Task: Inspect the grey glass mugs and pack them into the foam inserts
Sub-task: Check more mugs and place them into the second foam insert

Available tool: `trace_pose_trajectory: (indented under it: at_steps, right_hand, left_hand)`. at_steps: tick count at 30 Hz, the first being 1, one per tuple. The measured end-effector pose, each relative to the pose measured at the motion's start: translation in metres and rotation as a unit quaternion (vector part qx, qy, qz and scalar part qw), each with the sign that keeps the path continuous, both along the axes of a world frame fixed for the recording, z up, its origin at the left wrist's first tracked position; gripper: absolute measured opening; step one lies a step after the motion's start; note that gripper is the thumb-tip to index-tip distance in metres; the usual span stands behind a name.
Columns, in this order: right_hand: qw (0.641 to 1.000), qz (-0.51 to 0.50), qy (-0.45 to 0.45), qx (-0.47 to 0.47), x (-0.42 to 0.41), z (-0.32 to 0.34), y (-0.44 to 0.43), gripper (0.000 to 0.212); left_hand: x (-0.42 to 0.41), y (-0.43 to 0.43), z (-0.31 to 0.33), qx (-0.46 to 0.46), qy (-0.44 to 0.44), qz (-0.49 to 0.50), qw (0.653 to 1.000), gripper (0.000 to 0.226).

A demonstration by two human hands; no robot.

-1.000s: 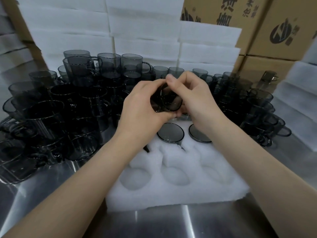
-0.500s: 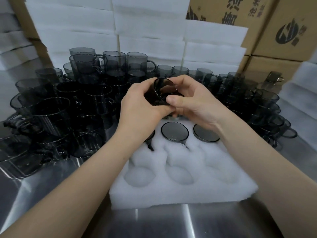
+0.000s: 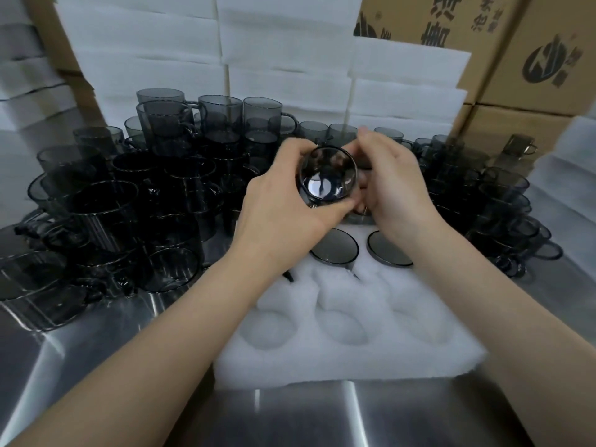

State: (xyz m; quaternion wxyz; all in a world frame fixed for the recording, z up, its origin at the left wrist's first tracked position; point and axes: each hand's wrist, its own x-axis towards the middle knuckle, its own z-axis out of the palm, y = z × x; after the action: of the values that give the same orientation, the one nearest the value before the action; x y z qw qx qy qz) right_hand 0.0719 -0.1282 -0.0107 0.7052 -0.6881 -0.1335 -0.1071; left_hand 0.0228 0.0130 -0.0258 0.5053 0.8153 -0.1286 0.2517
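— Well, why tip it like that?
— Both hands, left hand (image 3: 283, 208) and right hand (image 3: 396, 188), cup one grey mug (image 3: 327, 179), base toward the eyes, probably checking for flaws. Below the wrists, the foam insert (image 3: 348, 353) has empty pockets.
— Any labels?
— Printed characters on the cartons (image 3: 503, 37) beyond the fingers; unreadable to me.

A brushed steel worktop (image 3: 290, 417) is filling the foreground, reflecting pale streaks of overhead light. Behind it, stacks of white foam sheets (image 3: 283, 43) are rising like a wall, with more foam piled at the left edge (image 3: 25, 79) and right edge (image 3: 567, 175). Brown cardboard boxes (image 3: 545, 59) printed with dark logos and characters are standing stacked at the upper right.
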Motion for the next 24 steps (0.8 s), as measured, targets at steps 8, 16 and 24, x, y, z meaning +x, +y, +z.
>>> trace_pose_trajectory:
  at_steps: [8, 16, 24]
  right_hand:
    - [0.961, 0.258, 0.088, 0.048, 0.0035, 0.0000, -0.0077, 0.038]
    - [0.978, 0.206, 0.017, 0.037, -0.0008, -0.0010, -0.0078, 0.059]
    - [0.993, 0.059, -0.060, -0.080, -0.0028, -0.0015, -0.0022, 0.020]
  left_hand:
    - [0.0023, 0.0024, 0.0007, -0.145, 0.018, -0.112, 0.983, 0.049]
    - [0.0078, 0.0086, -0.0026, -0.149, 0.022, -0.134, 0.979, 0.066]
    - [0.0065, 0.0095, -0.0017, -0.058, 0.031, -0.124, 0.990, 0.061]
